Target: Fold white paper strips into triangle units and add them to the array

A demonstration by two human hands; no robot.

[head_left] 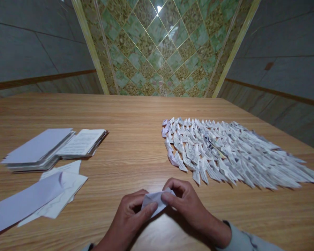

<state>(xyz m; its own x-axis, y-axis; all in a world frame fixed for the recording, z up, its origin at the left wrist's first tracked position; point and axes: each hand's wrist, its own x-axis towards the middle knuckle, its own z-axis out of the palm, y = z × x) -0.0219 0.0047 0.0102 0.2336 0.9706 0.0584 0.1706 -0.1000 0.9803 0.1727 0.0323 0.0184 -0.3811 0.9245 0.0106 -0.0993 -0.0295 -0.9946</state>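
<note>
A small folded piece of white paper is held just above the table near its front edge. My left hand pinches its left end, thumb on top and fingers behind. At the other end, my right hand grips the paper between thumb and curled fingers. Part of the paper is hidden under both thumbs. Many folded paper boats lie in close rows on the right, beyond my right hand. Most are white with print; a few at the left side look pale purple.
Stacked paper sheets sit at the left, beside a smaller pile of printed pages. Nearer me, loose sheets overlap on the wooden table. A tiled wall stands behind the table.
</note>
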